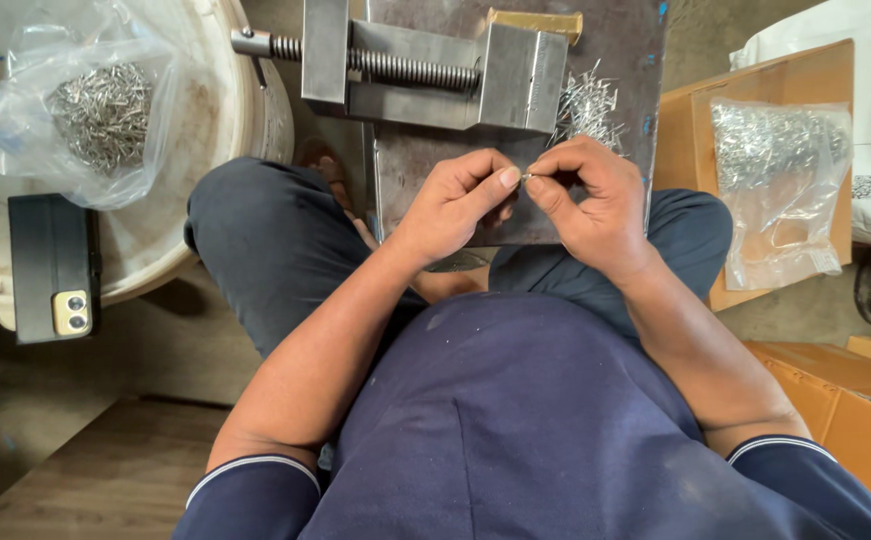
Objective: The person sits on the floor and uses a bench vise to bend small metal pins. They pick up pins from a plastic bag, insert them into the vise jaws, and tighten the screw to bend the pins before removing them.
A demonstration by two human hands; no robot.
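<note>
Off to the left a clear plastic bag of small metal pins (106, 115) lies on a white round tub (218, 160), with a dark phone (54, 268) beside it. In the middle the seated person's left hand (453, 205) and right hand (596, 200) meet over a dark metal plate (616, 40), fingertips of both pinched shut on one tiny metal pin (527, 177) just below a steel vise (436, 70) and a loose heap of pins (588, 105). To the right, another clear bag of pins (778, 190) rests on a cardboard box (691, 130).
</note>
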